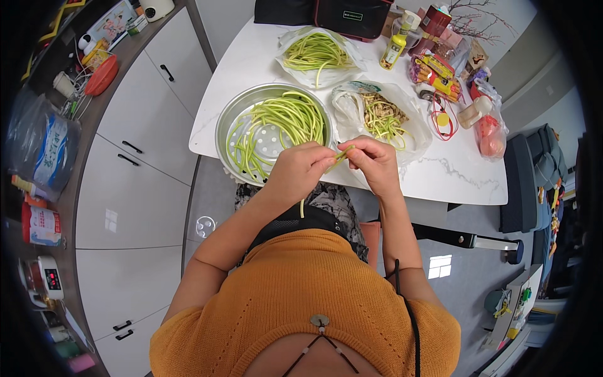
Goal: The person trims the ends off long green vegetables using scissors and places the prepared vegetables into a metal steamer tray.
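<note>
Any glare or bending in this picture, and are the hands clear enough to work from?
Head view: the cabinet edges bow, and the corners go black; head view: window-shaped glare on the floor, fainter on the cabinet; head view: left hand and right hand are well lit, without obvious blur, though the stem between them shows too small for fine detail.

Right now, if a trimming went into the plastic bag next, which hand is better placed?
Probably the right hand: it is just in front of the plastic bag, whereas the left hand sits beside the perforated metal pan. Both pinch a green stem.
</note>
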The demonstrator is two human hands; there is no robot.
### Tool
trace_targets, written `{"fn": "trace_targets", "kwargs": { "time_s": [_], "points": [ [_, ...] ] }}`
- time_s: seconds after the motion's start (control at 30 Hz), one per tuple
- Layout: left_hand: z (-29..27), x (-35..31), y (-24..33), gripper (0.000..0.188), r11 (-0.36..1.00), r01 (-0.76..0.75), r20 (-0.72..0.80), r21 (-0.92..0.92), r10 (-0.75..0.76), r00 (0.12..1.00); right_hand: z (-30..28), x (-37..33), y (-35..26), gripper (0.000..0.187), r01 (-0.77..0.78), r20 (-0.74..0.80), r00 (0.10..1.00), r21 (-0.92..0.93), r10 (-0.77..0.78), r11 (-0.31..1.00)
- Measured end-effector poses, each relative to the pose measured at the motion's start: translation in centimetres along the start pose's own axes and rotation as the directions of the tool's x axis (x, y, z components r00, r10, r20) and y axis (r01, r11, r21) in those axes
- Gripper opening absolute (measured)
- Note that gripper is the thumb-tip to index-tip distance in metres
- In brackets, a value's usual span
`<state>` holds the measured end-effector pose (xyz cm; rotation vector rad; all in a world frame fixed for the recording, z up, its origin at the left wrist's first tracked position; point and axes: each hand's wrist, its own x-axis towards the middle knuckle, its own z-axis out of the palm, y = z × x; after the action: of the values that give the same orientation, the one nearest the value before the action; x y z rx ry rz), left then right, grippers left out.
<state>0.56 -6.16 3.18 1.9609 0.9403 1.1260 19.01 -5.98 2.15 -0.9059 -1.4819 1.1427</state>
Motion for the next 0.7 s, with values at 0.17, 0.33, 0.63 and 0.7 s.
{"fn": "trace_targets", "kwargs": {
  "time_s": [0.17, 0.33, 0.63, 0.7],
  "points": [
    [-0.2, 0.1, 0.1, 0.016, 1.0, 0.024, 0.032, 0.018, -0.025, 0.999, 0.3, 0.1, 0.1, 0.012, 0.056, -0.043, 0.997, -0.047, -0.058, 0.997],
    [-0.5, 0.0, 0.5, 0.016, 0.974, 0.199, 0.063, -0.111, -0.193, 0.979, -0.7, 0.1, 0.3, 0.013, -0.021, -0.152, 0.988, 0.034, 0.026, 0.999],
    [0.1, -0.2, -1.0, 0.014, 0.872, 0.365, 0.236, -0.325, -0.299, 0.925, -0.3, 0.2, 0.2, 0.016, 0.034, -0.179, 0.983, 0.032, -0.028, 0.999],
    [0.2, -0.2, -1.3, 0.013, 0.88, 0.349, 0.181, -0.321, -0.305, 0.935, -0.5, 0.1, 0.3, 0.017, 0.035, -0.153, 0.988, 0.024, -0.031, 0.999]
  ]
}}
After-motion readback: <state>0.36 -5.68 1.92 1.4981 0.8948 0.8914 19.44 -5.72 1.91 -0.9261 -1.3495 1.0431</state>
